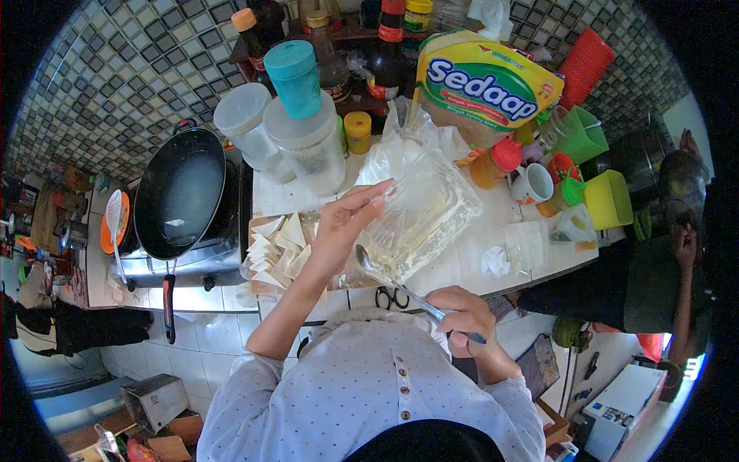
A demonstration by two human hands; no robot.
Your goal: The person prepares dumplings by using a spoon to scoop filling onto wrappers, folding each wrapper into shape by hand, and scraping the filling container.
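My left hand (345, 228) pinches the near left rim of a clear plastic container (430, 202), tilted over the counter. Pale, creamy residue coats its inner walls and lies thicker along its lower edges. In my right hand (465, 319) is a metal spoon (424, 303), gripped by the handle. The spoon's bowl is at the container's lower left corner; whether it touches the residue I cannot tell. Left of the container, folded white triangular wrappers (280, 248) lie piled on a wooden board (340, 280), partly behind my left forearm.
A wok (187, 187) with liquid and a pale scrap sits on the stove (211, 268), handle toward me. Lidded plastic jars (303, 144), a Sedaap cooking oil pouch (485, 86) and a mug (531, 183) line the back. Scissors (392, 297) show at the front edge. Another person's arm (686, 271) is at right.
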